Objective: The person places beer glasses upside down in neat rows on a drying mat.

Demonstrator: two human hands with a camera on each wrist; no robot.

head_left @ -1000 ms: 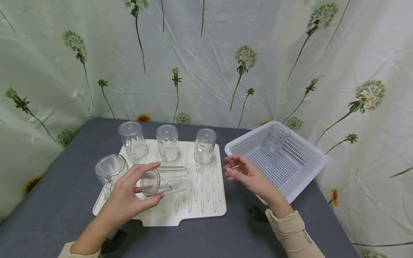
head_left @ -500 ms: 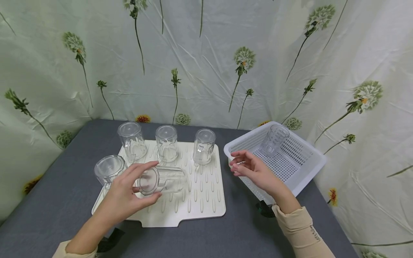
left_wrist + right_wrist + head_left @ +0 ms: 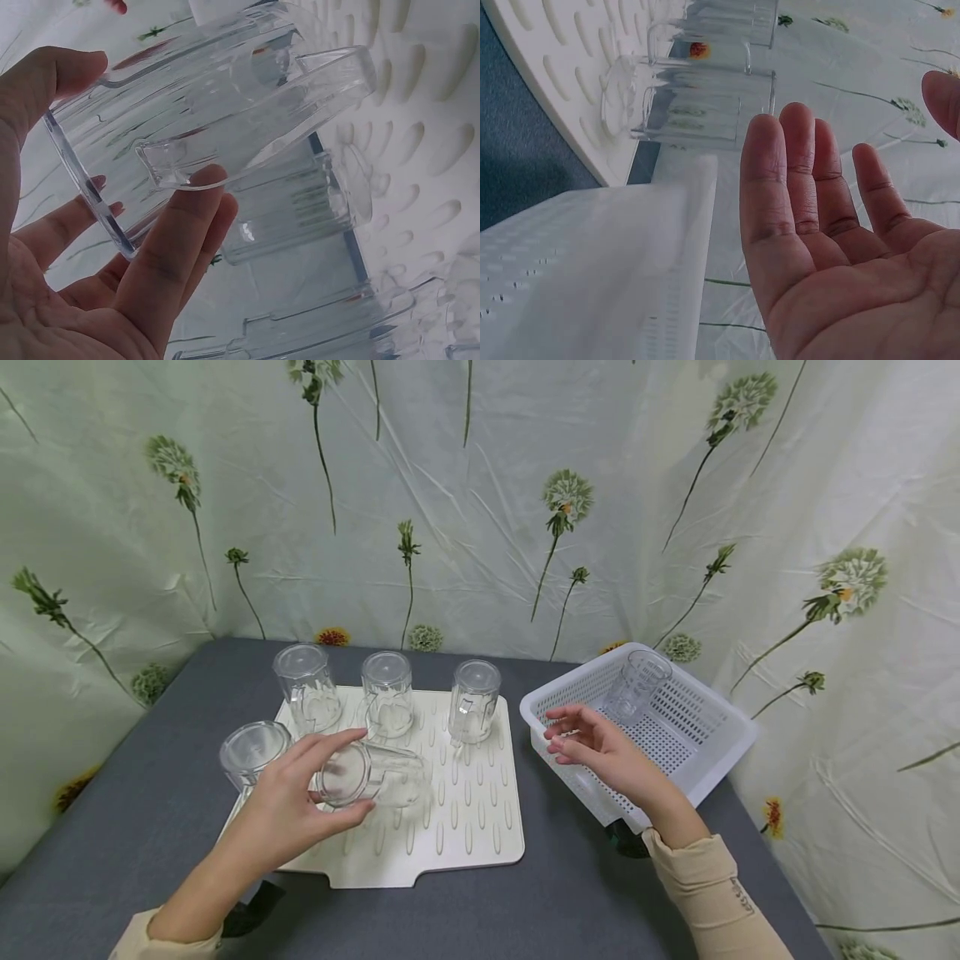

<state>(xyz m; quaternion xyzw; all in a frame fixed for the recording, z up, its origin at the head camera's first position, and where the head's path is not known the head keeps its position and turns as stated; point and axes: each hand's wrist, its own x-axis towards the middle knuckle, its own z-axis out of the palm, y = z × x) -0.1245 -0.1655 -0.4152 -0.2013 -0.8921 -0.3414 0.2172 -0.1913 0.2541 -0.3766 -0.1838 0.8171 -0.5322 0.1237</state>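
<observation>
My left hand [image 3: 281, 802] grips a clear glass mug [image 3: 386, 775] near its base, tilted on its side over the white ribbed draining board [image 3: 483, 835]. In the left wrist view the mug's handle [image 3: 270, 124] shows, with fingertips against its lower end and the thumb by the base edge. My right hand [image 3: 603, 756] hovers at the near left rim of the white plastic basket [image 3: 723, 722], holding nothing. Its palm and loosely extended fingers [image 3: 765, 180] fill the right wrist view. One clear glass [image 3: 637, 685] leans inside the basket's far corner.
Several glass mugs stand upside down on the board: one at the back right [image 3: 474, 700], one at the back middle [image 3: 387, 693], one at the back left [image 3: 306, 687], one at the left [image 3: 255, 753]. A flowered curtain [image 3: 480, 527] hangs behind the dark table [image 3: 450, 927].
My right hand has moved right and slightly away, from beside the board to over the basket's rim. The left hand with the mug has shifted slightly left, and the mug's tilt has changed a little.
</observation>
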